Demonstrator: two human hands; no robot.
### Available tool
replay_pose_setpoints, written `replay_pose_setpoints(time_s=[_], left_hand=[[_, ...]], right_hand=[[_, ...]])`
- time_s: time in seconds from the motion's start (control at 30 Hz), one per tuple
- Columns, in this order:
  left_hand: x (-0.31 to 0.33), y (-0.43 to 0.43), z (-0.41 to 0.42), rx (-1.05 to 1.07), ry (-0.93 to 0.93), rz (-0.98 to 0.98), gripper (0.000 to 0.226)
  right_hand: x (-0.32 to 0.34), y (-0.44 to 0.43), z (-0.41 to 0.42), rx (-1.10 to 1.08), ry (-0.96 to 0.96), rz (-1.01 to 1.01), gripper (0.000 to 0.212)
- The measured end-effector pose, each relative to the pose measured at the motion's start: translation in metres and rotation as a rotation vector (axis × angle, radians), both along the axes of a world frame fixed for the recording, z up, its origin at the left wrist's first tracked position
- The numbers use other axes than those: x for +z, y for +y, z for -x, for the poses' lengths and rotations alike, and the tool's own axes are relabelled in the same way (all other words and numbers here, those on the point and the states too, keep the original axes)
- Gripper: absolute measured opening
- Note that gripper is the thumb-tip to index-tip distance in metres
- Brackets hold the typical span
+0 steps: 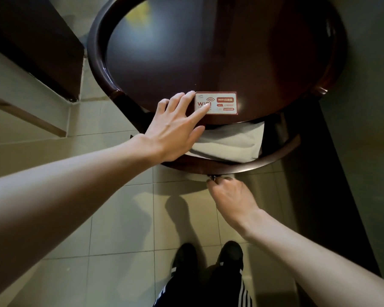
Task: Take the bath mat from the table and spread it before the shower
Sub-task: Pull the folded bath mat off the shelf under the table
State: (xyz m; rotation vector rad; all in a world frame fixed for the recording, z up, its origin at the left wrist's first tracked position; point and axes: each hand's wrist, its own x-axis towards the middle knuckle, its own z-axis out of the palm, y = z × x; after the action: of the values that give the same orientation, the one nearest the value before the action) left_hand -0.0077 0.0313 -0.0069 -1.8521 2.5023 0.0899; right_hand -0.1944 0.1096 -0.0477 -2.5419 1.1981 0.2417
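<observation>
Head view: the round dark table (164, 52) fills the frame, with the folded pale bath mat (228, 141) on the shelf under its top, behind the lower rim. The left hand (175, 127) rests spread on the tabletop edge by the WiFi card (222, 103). The right hand (231, 198), fingers curled, sits below the rim; whether it pinches cloth I cannot tell. Best draw the mat out toward the open tiled floor (120, 218), lifting it clear of the rim.
</observation>
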Motion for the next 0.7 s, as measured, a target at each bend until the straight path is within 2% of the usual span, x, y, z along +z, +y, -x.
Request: replay_pose_setpoints(time_s=[0.17,0.3,0.33,0.4,0.43,0.47,0.53,0.57,0.63,0.7], left_hand=[[-0.001,0.016,0.01,-0.012,-0.017,-0.042,0.056],[-0.001,0.018,0.013,0.011,-0.018,-0.061,0.058],[-0.001,0.018,0.014,0.015,-0.02,-0.07,0.059],[-0.001,0.02,0.016,0.026,-0.018,-0.089,0.06],[-0.001,0.021,0.017,0.031,-0.014,-0.096,0.061],[-0.002,0.022,0.018,0.035,-0.012,-0.099,0.061],[-0.002,0.024,0.018,0.04,-0.012,-0.103,0.062],[-0.002,0.024,0.018,0.04,-0.013,-0.105,0.063],[-0.003,0.024,0.018,0.039,-0.013,-0.106,0.063],[-0.003,0.023,0.018,0.036,-0.009,-0.099,0.063]], right_hand=[[0.004,0.023,0.006,0.009,0.03,-0.041,0.024],[0.007,0.039,0.007,0.061,0.054,0.087,0.006],[0.007,0.043,0.009,0.059,0.029,0.114,0.011],[0.0,0.056,0.013,0.041,-0.018,0.171,0.034],[0.002,0.06,0.014,0.034,-0.008,0.171,0.037],[0.001,0.064,0.016,0.053,0.015,0.175,0.034],[0.002,0.069,0.018,0.11,0.085,0.17,0.012],[0.003,0.07,0.017,0.107,0.105,0.148,0.009],[0.003,0.072,0.018,0.098,0.099,0.132,0.015],[0.004,0.07,0.019,0.071,0.058,0.144,0.006]])
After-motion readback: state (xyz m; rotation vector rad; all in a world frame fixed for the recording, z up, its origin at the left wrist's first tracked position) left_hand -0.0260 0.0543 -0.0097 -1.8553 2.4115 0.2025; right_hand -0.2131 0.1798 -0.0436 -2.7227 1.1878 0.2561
